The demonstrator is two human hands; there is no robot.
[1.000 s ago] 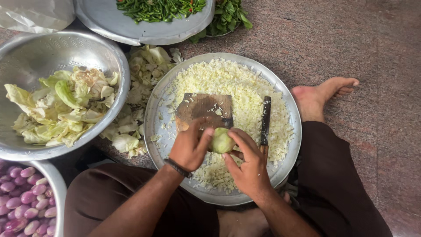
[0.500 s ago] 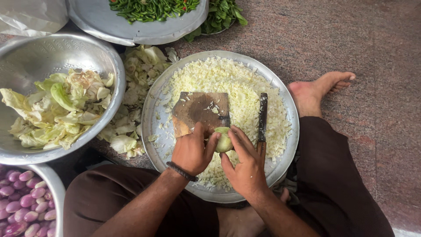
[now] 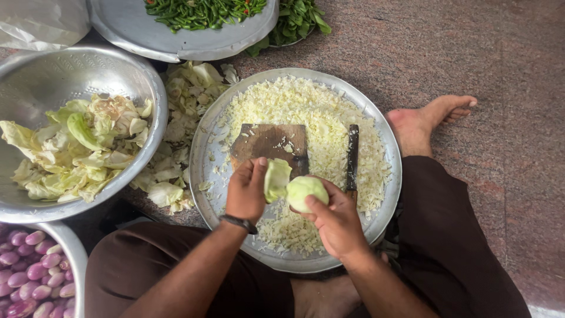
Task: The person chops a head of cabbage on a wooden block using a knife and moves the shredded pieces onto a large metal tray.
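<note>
My right hand (image 3: pixel 334 219) grips a small pale green cabbage piece (image 3: pixel 307 190) over a large steel plate (image 3: pixel 207 154) heaped with shredded cabbage (image 3: pixel 321 115). My left hand (image 3: pixel 247 189) pinches an outer cabbage leaf (image 3: pixel 275 177) that is peeled away from the piece and stands up between my hands. A wooden chopping board (image 3: pixel 268 144) lies on the shreds just beyond my hands. A dark-handled knife (image 3: pixel 352 154) rests on the shreds to the right of the board.
A steel bowl (image 3: pixel 70 70) of cabbage leaves stands at left, with loose leaves (image 3: pixel 176 147) on the floor beside it. A tray of green chillies (image 3: pixel 197 15) and leafy greens (image 3: pixel 297 20) lie at top. Small purple onions (image 3: pixel 29 268) fill a bowl at lower left. My foot (image 3: pixel 426 121) rests at right.
Both hands gripped the closed cabbage piece before. Now my left hand has pulled a leaf off to the left, and my right hand has lifted the piece slightly.
</note>
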